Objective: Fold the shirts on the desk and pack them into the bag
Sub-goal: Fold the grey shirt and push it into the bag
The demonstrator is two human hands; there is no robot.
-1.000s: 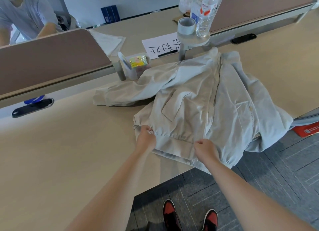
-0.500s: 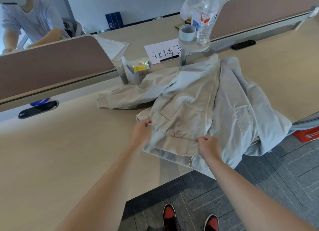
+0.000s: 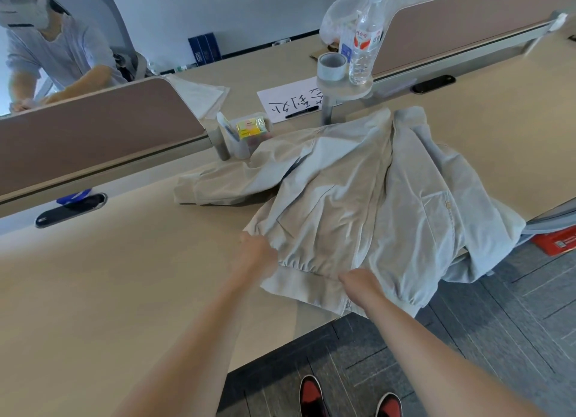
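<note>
A light grey zip-up shirt jacket (image 3: 358,198) lies spread on the beige desk (image 3: 109,276), collar towards the far side, one sleeve stretched out to the left. Its right part hangs over the desk's front edge. My left hand (image 3: 257,254) grips the left end of the elastic hem. My right hand (image 3: 361,281) pinches the hem near the zip, close to the desk edge. A clear plastic bag (image 3: 339,14) sits at the back behind a water bottle.
A water bottle (image 3: 364,42) and a tape roll (image 3: 331,66) stand on a small round shelf. A written paper sheet (image 3: 290,103) and a clear box (image 3: 246,132) lie behind the jacket. Brown partitions (image 3: 93,129) border the desk. Another person (image 3: 46,54) sits beyond.
Both hands have moved the hem a little farther onto the desk, and the lower part of the jacket lies flatter. The camera has tilted slightly.
</note>
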